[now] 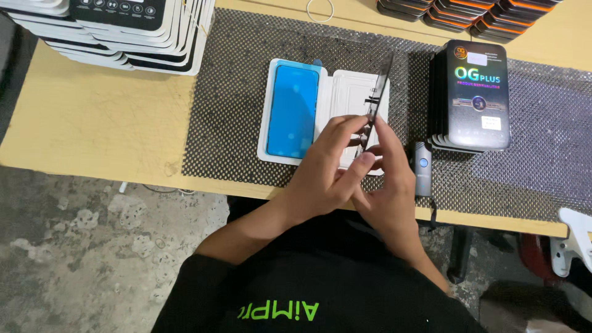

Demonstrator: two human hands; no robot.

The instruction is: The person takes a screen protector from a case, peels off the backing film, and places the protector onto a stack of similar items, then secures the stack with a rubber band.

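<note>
Both my hands hold a thin dark phone screen panel, seen almost edge-on and tilted upright over an open white tray. My left hand grips its lower end from the left, my right hand from the right. The white tray lies open on a black dotted mat. Its left half holds a blue sheet; the right half is white and partly hidden by my hands and the panel.
A stack of black boxes with coloured print stands right of the tray. More white-edged boxes are piled at the back left, and dark ones at the back right. A small dark device lies by my right hand. The wooden table's near edge borders concrete floor.
</note>
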